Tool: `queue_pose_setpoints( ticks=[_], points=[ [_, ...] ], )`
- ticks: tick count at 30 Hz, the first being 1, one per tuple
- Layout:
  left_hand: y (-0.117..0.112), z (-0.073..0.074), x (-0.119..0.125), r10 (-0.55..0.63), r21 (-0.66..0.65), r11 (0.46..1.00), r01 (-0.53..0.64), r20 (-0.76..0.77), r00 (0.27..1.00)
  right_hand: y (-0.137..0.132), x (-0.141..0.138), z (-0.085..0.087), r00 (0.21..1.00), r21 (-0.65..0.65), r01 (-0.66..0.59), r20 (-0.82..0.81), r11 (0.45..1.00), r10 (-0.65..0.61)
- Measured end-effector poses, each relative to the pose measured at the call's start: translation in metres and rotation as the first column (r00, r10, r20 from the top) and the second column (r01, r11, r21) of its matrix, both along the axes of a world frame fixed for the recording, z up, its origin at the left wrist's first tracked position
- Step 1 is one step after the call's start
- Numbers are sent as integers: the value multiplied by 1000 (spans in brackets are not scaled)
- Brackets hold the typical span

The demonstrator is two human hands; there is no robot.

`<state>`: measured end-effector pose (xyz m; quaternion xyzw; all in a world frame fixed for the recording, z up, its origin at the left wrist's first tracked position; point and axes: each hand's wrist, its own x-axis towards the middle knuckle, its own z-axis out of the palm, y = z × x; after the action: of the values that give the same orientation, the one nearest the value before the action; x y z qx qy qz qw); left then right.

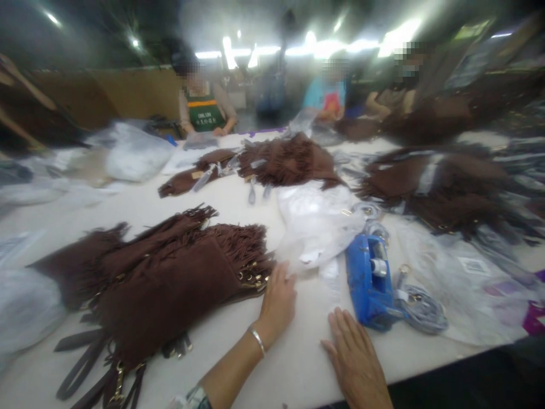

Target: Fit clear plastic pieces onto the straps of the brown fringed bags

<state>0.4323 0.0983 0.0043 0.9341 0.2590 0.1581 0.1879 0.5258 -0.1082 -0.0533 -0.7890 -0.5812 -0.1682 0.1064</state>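
My left hand [277, 301] rests flat on the white table [238, 346], fingers apart, its tips by the metal rings at the right edge of a brown fringed suede bag [170, 278] and near a clear plastic bag [317, 227]. A silver bangle circles that wrist. My right hand [355, 358] lies palm down on the table, fingers spread, holding nothing, just left of a blue tape dispenser [369, 278]. The picture is blurred.
More brown fringed bags lie at the middle back [281, 162] and right [438, 187]. Grey cords [421, 309] and plastic sleeves [472, 284] sit right of the dispenser. White bundles [136, 150] lie at the left. Three people work along the far side.
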Motion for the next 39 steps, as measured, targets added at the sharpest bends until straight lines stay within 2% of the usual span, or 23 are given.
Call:
queue_pose_setpoints(
  ticks=[3,6,9,11,13,17,20,22,25,29,31,34,36,39],
  points=[
    [-20,-1,-16,-8,-16,1000,9,61,998,-12,-12,2,996,11,-80,31,997,79],
    [-38,-1,-29,-69,-64,995,74,83,994,-22,-20,10,986,17,-167,18,986,167],
    [-49,-3,-40,-124,-123,983,136,101,987,-28,-23,23,990,33,-81,-111,996,85],
    [-52,-5,-46,-102,-163,979,120,116,988,-28,-24,30,982,8,-36,-187,999,37],
    [-53,-6,-53,-60,-199,976,85,125,990,-28,-26,33,982,-19,-56,-184,998,51],
    [-51,-1,-74,-21,-264,963,55,130,991,-35,-39,24,979,-28,-201,-32,979,200],
    [-52,5,-94,-26,-295,953,64,131,991,-45,-48,11,923,7,-380,70,925,378],
    [-56,7,-106,-56,-306,947,94,130,990,-50,-52,4,900,47,-434,65,900,431],
    [-61,6,-121,-154,-306,934,185,125,980,-54,-53,-1,911,124,-405,-26,906,411],
    [-68,2,-131,-209,-318,917,240,129,969,-51,-57,9,916,171,-367,-103,914,387],
    [-69,1,-134,-217,-322,913,251,137,966,-46,-61,17,920,154,-355,-120,922,374],
    [-70,3,-137,-236,-320,909,267,132,963,-39,-64,25,952,93,-266,-132,959,277],
    [-69,4,-138,-235,-324,909,262,122,964,-35,-63,24,965,14,-235,-112,972,235],
    [-68,4,-141,-222,-339,907,249,117,968,-38,-58,15,952,-35,-305,-5,952,305]
  ],
)
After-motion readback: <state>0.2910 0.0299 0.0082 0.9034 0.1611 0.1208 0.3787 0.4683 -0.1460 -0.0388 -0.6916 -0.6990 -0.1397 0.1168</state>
